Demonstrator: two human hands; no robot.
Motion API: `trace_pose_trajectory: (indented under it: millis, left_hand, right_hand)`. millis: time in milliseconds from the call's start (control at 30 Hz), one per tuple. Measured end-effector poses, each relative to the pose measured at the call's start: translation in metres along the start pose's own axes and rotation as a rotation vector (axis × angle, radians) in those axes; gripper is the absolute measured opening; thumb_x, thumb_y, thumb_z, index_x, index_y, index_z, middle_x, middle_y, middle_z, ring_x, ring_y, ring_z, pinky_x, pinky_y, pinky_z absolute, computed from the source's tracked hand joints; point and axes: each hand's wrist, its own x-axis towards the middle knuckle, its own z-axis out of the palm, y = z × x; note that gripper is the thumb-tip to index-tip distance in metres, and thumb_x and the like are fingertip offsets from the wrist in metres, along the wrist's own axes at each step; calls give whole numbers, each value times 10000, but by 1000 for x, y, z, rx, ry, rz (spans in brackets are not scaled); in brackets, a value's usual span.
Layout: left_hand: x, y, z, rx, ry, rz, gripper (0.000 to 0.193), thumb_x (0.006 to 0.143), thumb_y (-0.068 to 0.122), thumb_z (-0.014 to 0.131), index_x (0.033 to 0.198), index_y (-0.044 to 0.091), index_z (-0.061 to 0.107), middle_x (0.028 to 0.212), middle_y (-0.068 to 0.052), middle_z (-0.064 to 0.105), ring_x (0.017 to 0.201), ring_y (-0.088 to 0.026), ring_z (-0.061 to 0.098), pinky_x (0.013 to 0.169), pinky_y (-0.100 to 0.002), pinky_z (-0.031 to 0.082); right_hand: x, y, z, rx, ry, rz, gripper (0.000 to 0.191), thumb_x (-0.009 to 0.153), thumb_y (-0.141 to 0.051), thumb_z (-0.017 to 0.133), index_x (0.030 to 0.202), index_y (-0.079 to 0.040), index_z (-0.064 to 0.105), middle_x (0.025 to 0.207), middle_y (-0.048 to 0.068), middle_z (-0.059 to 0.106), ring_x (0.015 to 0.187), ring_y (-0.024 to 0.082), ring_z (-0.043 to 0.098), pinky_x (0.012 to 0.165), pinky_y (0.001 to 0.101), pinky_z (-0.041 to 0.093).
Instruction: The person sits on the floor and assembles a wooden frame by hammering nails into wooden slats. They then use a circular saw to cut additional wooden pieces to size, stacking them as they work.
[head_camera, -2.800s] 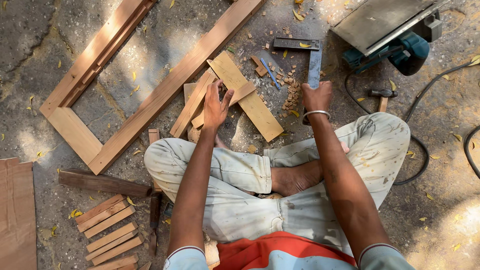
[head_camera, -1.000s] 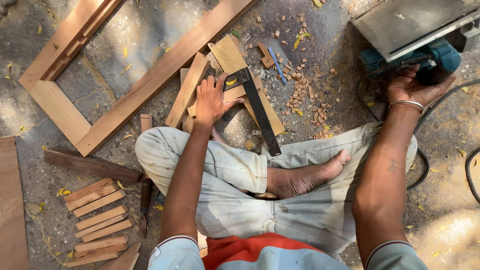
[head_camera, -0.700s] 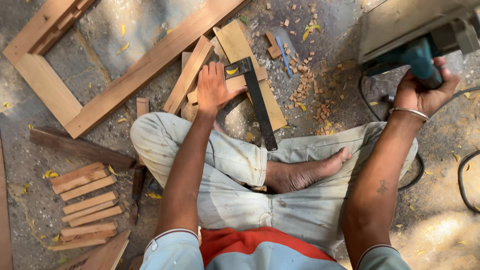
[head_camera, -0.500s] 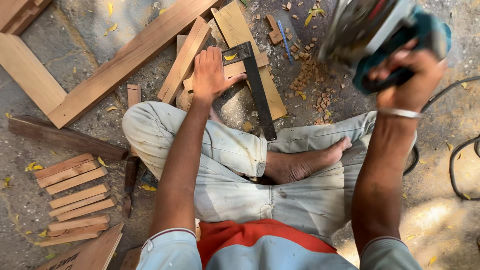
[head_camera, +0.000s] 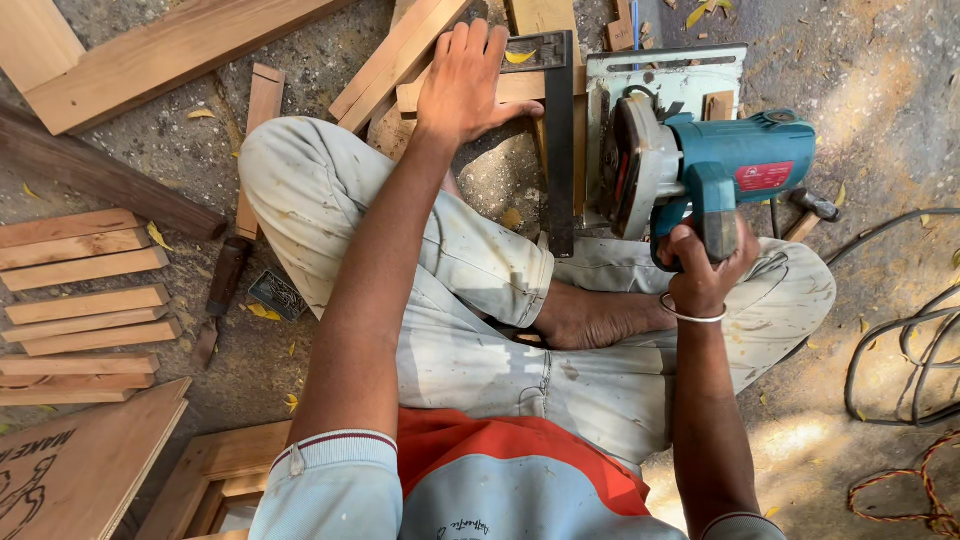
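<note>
Head view | right hand (head_camera: 705, 265) clenched on teal saw (head_camera: 700, 165), newly brought in just right of square (head_camera: 558, 140) | left hand (head_camera: 465, 75) flat, pressing wood strip (head_camera: 520, 88) left of square | cut looks imminent.

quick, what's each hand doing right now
Left hand: open, pressed flat on the wooden strip beside the try square.
Right hand: closed around the handle of the teal circular saw.
</note>
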Motion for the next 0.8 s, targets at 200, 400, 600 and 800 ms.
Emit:
trace_pose_trajectory:
  millis: [200,400,600,800]
  left_hand:
    - [-1,0,-3,12,-33,-29,996,771,919,677,1111,-4,525,986,-128,480,930,-291,473,871,-448,403]
    - [-6,-3,4,55,55,-43,960,775,889,689,1105,3,525,1025,-130,494,982,-291,476,894,-432,411]
    - [-9,-7,13,56,50,-67,1049,796,873,694,1270,-40,487,1194,-195,522,1131,-338,489,999,-486,388]
    - [-9,-10,25,63,48,-75,1099,792,845,701,1336,-74,442,1229,-215,535,1166,-338,496,1033,-493,388]
  right_hand:
    - [2,15,7,-41,-67,-72,268,961,-186,735,922,14,562,715,56,581,560,125,546,540,268,439]
    - [7,13,22,-142,-88,-133,398,997,-310,793,945,12,564,719,45,573,565,116,550,523,264,431]
    - [11,2,32,-85,-143,-80,381,1030,-298,786,973,2,557,708,62,582,527,127,534,489,269,415]
    - [16,9,33,-10,-127,-45,360,1022,-251,798,981,-6,536,708,58,537,526,151,517,495,300,421]
